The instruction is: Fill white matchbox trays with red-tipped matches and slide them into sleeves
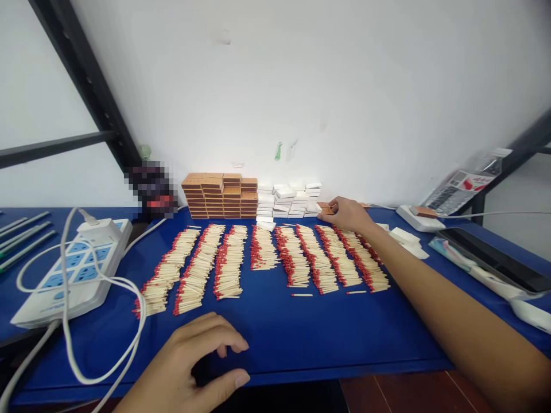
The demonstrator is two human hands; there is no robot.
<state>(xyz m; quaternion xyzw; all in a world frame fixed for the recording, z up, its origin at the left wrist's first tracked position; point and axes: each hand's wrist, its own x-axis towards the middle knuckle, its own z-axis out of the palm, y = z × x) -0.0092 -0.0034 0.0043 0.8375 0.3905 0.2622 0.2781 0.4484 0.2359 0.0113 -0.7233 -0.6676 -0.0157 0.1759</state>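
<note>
Matchbox (325, 209), small and brown, sits under the fingertips of my far-reaching right hand (349, 215), grip unclear, well ahead and right of my left hand (193, 360), which rests empty, loosely curled, match rows (267, 255) lying between them.

Nothing really readable here tbh; the bottle (467, 182) at the upper right has a label with a red mark and dark print, way too blurry; brown boxes (219, 196) at centre show no legible print; the pixelated thing (151, 189) left of them is unreadable too.
</note>
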